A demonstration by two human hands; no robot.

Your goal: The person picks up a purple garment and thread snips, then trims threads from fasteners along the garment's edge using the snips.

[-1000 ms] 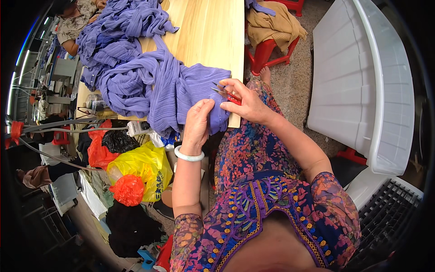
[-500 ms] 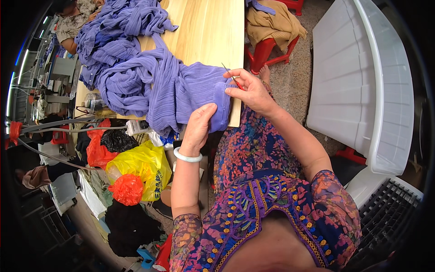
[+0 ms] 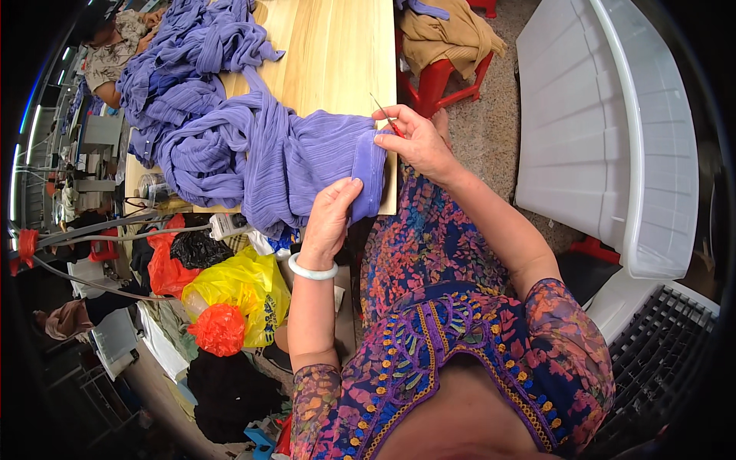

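Observation:
A purple ribbed knit garment (image 3: pixel 322 149) lies spread across the wooden table (image 3: pixel 330 57), its smooth hem band (image 3: pixel 369 172) at the table's right corner. My left hand (image 3: pixel 330 213), with a pale bangle (image 3: pixel 313 270) on the wrist, pinches the band's near edge between thumb and fingers. My right hand (image 3: pixel 420 146) is closed around small red-handled scissors (image 3: pixel 393 126), whose thin pointed blade sticks out to the upper left. Its thumb and fingertips also touch the band's far right corner. The scissors' lower part is hidden in my palm.
More purple garments (image 3: pixel 172 69) are heaped on the table's left. Yellow (image 3: pixel 245 287) and red (image 3: pixel 217 330) plastic bags lie below it. A red stool (image 3: pixel 438 84) bears tan cloth (image 3: pixel 448 34). On the right stands a big white plastic bin (image 3: pixel 579 146). Another person (image 3: pixel 115 50) sits at far left.
The whole view has shifted slightly, so the table sits a little further left. My left thumb lies flatter on the band's edge; both hands keep their hold.

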